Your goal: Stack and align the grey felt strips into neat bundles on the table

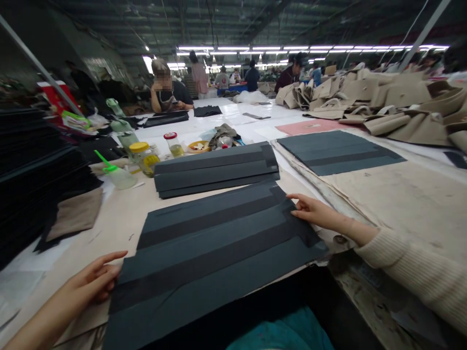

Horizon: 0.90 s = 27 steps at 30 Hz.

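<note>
A dark blue-green fabric panel point(215, 238) with two black strips along it and a black band at its right end lies in front of me. Its near edge reaches past the table edge. My left hand point(97, 278) is at the panel's left edge, index finger stretched out and the other fingers loosely bent. At the right edge, my right hand point(310, 210) rests its index finger and thumb, held apart, on the dark fabric. Just beyond lies a folded stack of similar panels point(215, 170). Another such panel point(339, 150) is flat on the right.
Tall black stacked pieces point(36, 180) stand at left, beside a brown cloth point(76, 214). A green-nozzled squeeze bottle point(118, 175), yellow-lidded jar point(144, 158) and red-lidded jar point(173, 145) stand behind. Beige bag pieces point(394, 97) heap at back right. A person point(171, 90) sits across the table.
</note>
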{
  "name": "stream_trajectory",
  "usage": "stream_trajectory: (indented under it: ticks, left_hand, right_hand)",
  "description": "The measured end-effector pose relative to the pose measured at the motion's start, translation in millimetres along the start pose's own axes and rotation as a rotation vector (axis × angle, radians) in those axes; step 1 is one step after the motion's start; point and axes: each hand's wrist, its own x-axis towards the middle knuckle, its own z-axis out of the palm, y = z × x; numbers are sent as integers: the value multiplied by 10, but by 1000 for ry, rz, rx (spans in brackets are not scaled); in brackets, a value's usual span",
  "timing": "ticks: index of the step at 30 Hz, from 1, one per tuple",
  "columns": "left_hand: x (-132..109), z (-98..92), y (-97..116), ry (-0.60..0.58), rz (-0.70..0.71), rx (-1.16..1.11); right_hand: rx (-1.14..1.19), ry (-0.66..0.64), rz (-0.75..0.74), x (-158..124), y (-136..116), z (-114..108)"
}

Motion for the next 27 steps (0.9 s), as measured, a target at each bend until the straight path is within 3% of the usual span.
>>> stream_trajectory:
  ticks: [4, 8, 11, 17, 22, 24, 27]
  left_hand:
    - [57, -11, 221, 31, -37, -40]
    - [334, 56, 573, 60, 206, 173]
    - [675, 104, 788, 46, 352, 347]
    - [1180, 83, 939, -141, 342, 584]
    - [1219, 67, 925, -173, 434, 695]
    - [1172, 53, 905, -137, 498, 663]
    - [1049, -17, 875, -86, 458, 515]
  right_hand:
    - [-223, -19, -35, 86, 36, -109]
    - [-418, 13, -172, 433, -46, -231]
    - [-492, -53, -231, 799, -142, -235]
    - [-611, -219, -112, 1264, -261, -222]
    - [-663, -280, -63, 1293, -352, -246]
    - [-637, -277, -23, 1263, -359, -258]
    - [-566, -229, 8, 1210, -308, -317]
